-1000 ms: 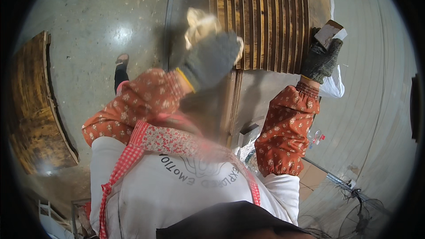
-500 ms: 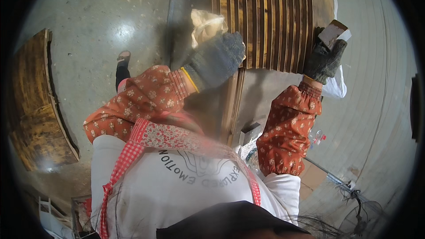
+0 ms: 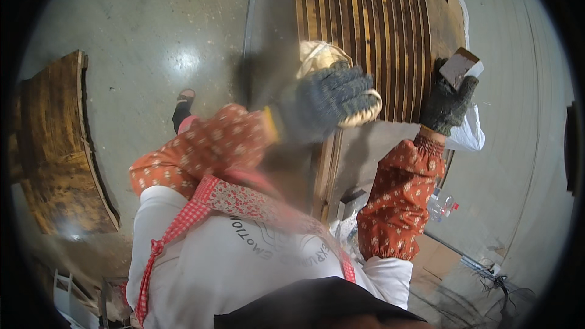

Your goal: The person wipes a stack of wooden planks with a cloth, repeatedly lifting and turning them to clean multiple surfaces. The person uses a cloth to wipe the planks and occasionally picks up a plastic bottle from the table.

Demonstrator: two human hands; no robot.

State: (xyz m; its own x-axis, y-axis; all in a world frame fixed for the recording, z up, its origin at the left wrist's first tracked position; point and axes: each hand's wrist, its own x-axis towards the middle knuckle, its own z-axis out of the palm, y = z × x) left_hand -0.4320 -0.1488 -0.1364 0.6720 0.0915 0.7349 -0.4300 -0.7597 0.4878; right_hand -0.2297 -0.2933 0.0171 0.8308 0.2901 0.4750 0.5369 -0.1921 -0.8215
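Observation:
My left hand (image 3: 323, 102), in a dark grey knitted glove with a yellow cuff, presses a crumpled cream cloth (image 3: 319, 55) against the near left end of a row of dark-stained wooden boards (image 3: 364, 30). Cloth shows beyond the glove on both sides. At the right end of the same row, my right hand (image 3: 448, 105), gloved as well, grips a small rectangular block (image 3: 461, 67) with a brownish face and pale sides. Its fingers are partly hidden behind the block. The boards overlap in narrow strips, their grain streaked light and dark.
A stained wooden panel (image 3: 64, 146) lies on the floor at the left. White plastic sheeting (image 3: 468, 131) hangs beside my right hand. A clear bottle with a red cap (image 3: 442, 208) is right of my sleeve. Another person's foot (image 3: 184, 97) shows at the left.
My left hand has slid right with the cloth, across the near edge of the boards. The right hand still holds the block. The whole view has shifted slightly.

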